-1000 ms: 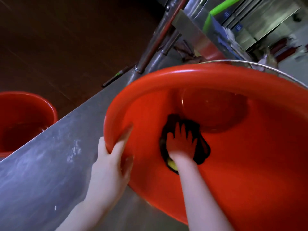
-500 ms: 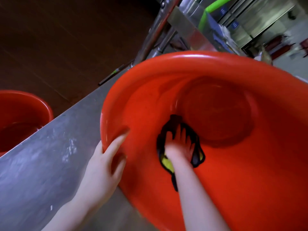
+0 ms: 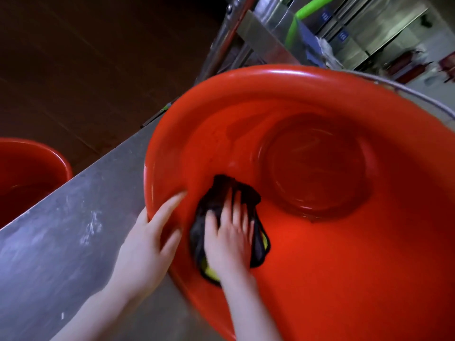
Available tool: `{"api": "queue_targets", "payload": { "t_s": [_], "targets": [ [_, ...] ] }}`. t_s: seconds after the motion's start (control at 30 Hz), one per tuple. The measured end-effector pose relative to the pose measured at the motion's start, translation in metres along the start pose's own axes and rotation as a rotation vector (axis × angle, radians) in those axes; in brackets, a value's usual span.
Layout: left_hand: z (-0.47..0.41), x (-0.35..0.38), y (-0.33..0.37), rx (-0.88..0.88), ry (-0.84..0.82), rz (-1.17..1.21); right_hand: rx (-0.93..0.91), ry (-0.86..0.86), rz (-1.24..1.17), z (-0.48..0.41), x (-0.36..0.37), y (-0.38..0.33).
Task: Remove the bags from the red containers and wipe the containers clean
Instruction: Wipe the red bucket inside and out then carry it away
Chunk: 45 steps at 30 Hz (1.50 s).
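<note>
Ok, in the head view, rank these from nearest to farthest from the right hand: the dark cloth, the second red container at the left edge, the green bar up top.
1. dark cloth: directly under the right hand, inside the big basin.
2. second red container: far left, beyond the steel counter.
3. green bar: top, behind the basin.

red basin: glossy smooth plastic | counter: brushed metal, scuffed, dull sheen | rag: dark soft cloth, matt | second red container: glossy plastic
</note>
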State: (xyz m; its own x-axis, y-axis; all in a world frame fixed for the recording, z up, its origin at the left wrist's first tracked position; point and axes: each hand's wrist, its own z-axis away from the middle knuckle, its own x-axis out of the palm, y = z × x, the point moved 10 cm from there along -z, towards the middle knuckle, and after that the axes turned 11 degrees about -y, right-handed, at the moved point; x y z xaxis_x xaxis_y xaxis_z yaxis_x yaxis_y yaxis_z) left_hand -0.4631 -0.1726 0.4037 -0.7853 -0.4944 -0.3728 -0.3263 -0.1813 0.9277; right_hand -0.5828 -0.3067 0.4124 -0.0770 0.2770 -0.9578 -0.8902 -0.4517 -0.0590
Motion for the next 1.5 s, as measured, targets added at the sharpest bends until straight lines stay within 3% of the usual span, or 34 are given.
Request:
{"api": "queue_targets", "payload": {
  "t_s": [0.2, 0.3, 0.43, 0.5, 0.6, 0.73, 0.83, 0.93, 1.07, 1.17, 1.37, 1.5],
  "targets": [
    [0.003, 0.001, 0.009, 0.05, -0.038, 0.079, 0.328, -0.039, -0.323, -0.087, -0.017, 0.047],
    [0.007, -0.009, 0.013, 0.053, -0.092, 0.023, 0.306, -0.03, -0.283, -0.089, -0.013, 0.051],
    [-0.013, -0.075, 0.066, 0.286, 0.095, -0.271, 0.238, -0.044, -0.22, -0.088, -0.01, 0.052],
    [-0.03, -0.087, 0.094, 0.366, 0.111, -0.399, 0.194, -0.086, -0.194, -0.087, -0.01, 0.052],
    [-0.041, -0.08, 0.102, 0.316, 0.046, -0.488, 0.167, -0.151, -0.082, -0.078, -0.011, 0.064],
    [-0.015, -0.036, 0.056, 0.155, -0.125, -0.227, 0.251, -0.093, 0.203, -0.051, -0.026, 0.101],
    [0.006, -0.002, 0.032, 0.062, -0.14, -0.072, 0.368, -0.162, 0.263, -0.035, -0.032, 0.126],
    [0.01, 0.018, 0.027, 0.034, -0.141, -0.011, 0.386, -0.214, 0.174, -0.008, -0.019, 0.112],
    [0.01, 0.034, 0.027, 0.035, -0.219, -0.006, 0.197, -0.131, 0.09, 0.044, 0.012, 0.045],
    [0.01, 0.034, 0.018, -0.007, -0.216, 0.029, 0.151, -0.104, 0.095, 0.042, 0.016, 0.034],
    [0.023, 0.039, 0.011, -0.042, -0.219, 0.103, 0.417, -0.12, -0.215, -0.046, -0.015, 0.086],
    [0.028, 0.04, 0.01, -0.059, -0.193, 0.124, 0.387, -0.125, -0.194, -0.046, -0.015, 0.077]
  ]
}}
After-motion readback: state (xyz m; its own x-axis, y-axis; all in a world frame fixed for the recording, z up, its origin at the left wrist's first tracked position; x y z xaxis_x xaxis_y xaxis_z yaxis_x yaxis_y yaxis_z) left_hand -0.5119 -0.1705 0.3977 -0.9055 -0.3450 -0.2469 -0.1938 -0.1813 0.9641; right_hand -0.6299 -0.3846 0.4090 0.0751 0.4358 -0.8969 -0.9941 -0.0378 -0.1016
